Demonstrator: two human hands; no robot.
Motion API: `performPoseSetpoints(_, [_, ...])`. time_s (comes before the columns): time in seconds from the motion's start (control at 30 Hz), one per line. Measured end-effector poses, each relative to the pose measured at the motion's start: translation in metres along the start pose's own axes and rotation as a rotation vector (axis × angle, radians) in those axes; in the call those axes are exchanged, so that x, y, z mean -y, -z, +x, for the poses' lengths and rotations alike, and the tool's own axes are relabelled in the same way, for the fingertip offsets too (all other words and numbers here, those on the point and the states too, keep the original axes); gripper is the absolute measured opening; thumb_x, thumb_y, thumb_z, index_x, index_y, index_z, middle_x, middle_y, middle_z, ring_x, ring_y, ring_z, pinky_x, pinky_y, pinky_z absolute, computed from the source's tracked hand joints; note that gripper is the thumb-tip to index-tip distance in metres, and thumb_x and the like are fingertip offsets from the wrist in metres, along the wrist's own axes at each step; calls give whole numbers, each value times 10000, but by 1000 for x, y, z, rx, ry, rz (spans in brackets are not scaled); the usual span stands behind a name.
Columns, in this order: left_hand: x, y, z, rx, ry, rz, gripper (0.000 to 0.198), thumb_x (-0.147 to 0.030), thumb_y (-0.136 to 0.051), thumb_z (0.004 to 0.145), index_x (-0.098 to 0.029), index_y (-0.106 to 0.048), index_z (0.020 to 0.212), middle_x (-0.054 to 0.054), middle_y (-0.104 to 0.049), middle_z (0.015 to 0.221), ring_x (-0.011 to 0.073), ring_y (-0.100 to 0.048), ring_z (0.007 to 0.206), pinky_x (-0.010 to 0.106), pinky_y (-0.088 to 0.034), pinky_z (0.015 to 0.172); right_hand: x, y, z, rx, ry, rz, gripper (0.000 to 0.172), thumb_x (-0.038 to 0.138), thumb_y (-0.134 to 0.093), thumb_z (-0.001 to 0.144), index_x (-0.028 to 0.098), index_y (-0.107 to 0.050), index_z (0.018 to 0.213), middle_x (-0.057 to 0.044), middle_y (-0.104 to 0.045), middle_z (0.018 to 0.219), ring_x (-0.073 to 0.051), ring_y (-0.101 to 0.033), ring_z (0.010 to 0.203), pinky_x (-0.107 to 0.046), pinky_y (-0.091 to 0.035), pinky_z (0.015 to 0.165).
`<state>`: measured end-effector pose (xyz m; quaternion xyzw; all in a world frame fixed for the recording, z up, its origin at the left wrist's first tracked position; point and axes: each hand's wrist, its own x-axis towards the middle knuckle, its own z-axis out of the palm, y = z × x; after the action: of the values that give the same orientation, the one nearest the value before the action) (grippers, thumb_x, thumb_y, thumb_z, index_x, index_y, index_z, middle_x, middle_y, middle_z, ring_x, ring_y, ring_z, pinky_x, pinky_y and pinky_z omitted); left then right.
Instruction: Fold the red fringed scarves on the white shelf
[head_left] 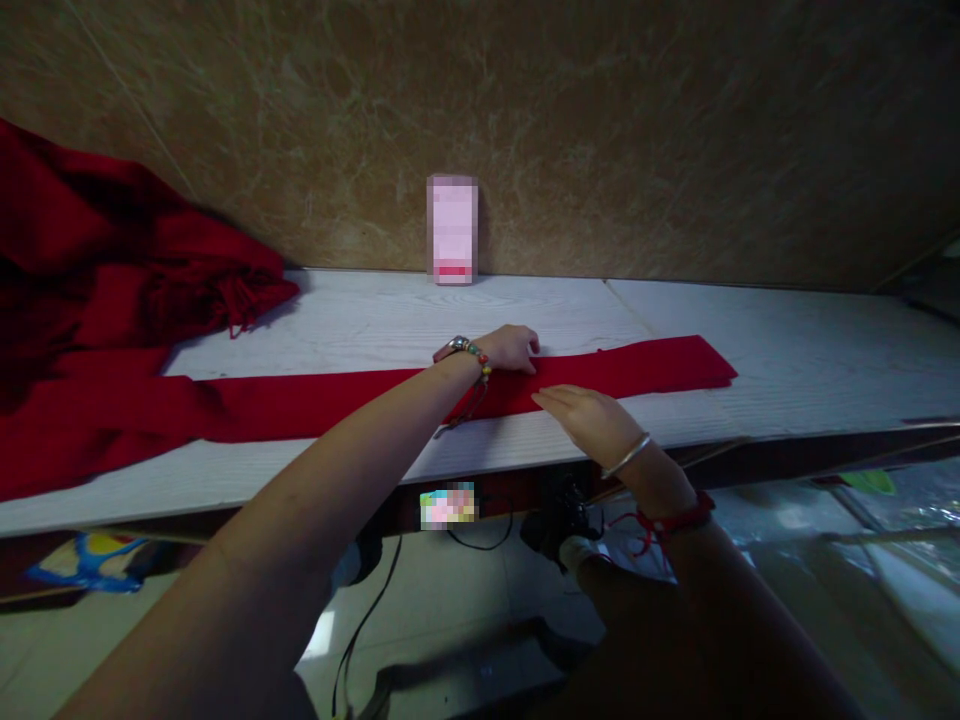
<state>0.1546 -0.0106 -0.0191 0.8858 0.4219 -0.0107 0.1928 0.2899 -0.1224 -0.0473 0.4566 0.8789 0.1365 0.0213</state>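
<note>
A long red scarf (637,370), folded into a flat narrow strip, runs along the white wood-grain table (810,350). Its right end lies squared off. My left hand (512,348) rests at the strip's far edge, with bent fingers and a gap between finger and thumb; a watch and a beaded bracelet are on that wrist. Close by on the right, my right hand (589,412) touches the near edge of the strip, its fingers stretched out and held together. Neither hand grips the cloth. On the left the strip runs into a loose heap of red fringed cloth (90,260).
A phone (452,230) leans upright against the brown marbled wall (637,140) behind the table. Below the front edge are a cable (367,610), a blue-and-yellow package (94,560) and clear plastic sheeting (847,590) at right.
</note>
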Motion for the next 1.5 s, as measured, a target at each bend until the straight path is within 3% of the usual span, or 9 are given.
performPoseSetpoints(0.17, [-4, -6, 8, -50, 0, -23, 457, -241, -674, 729, -156, -614, 1174, 53, -676, 1109, 170, -621, 966, 203, -435, 829, 2, -3, 5, -4, -67, 15, 352, -3, -450, 811, 135, -673, 1046, -114, -706, 1055, -200, -651, 918, -309, -524, 805])
performPoseSetpoints(0.43, [3, -6, 4, -50, 70, -45, 331, -307, -660, 752, -143, -689, 1039, 69, -704, 1027, 190, -636, 910, 217, -452, 760, -10, -21, -4, -176, -30, 127, 427, -22, -420, 794, 132, -647, 1120, -93, -703, 1077, -185, -639, 958, -334, -517, 853])
performPoseSetpoints(0.67, [4, -4, 3, 0, 65, -57, 334, -299, -656, 759, -143, -679, 1053, 62, -707, 997, 169, -633, 865, 203, -446, 717, -12, -9, 1, -64, -44, 111, 465, -47, -409, 779, 133, -637, 1141, -96, -684, 1124, -185, -620, 1019, -316, -521, 852])
performPoseSetpoints(0.9, [5, -9, 0, -60, 58, -62, 345, -302, -660, 742, -151, -665, 1052, 50, -692, 1036, 173, -622, 897, 209, -441, 745, -9, -3, 9, 19, -31, 37, 356, 2, -451, 807, 145, -674, 1045, -111, -705, 1046, -198, -634, 937, -310, -520, 806])
performPoseSetpoints(1.07, [8, -12, -1, -97, 42, -69, 322, -315, -660, 741, -142, -662, 1012, 54, -684, 1027, 178, -612, 902, 221, -433, 756, -13, -14, 7, -133, -32, 51, 403, 0, -448, 813, 141, -625, 1146, -101, -714, 999, -197, -636, 879, -312, -512, 778])
performPoseSetpoints(1.2, [10, -14, -1, -108, 28, -88, 322, -306, -652, 747, -132, -650, 1018, 58, -678, 1019, 172, -609, 881, 223, -430, 739, -17, -21, 4, -240, 6, 67, 324, 1, -437, 818, 159, -679, 963, -85, -717, 903, -181, -631, 826, -297, -499, 746])
performPoseSetpoints(1.3, [12, -15, 0, -111, 18, -101, 310, -297, -647, 749, -142, -645, 1017, 51, -677, 1008, 167, -606, 872, 224, -427, 740, -21, -23, 1, -278, 87, 77, 290, 17, -447, 823, 174, -687, 864, -88, -705, 996, -181, -625, 870, -309, -491, 766])
performPoseSetpoints(1.5, [15, -18, 2, -121, 10, -126, 298, -293, -644, 750, -156, -645, 1015, 45, -678, 995, 166, -605, 878, 223, -422, 747, -21, -25, -4, -302, 81, 121, 292, 47, -457, 825, 152, -683, 977, -103, -696, 1048, -193, -621, 943, -339, -480, 837])
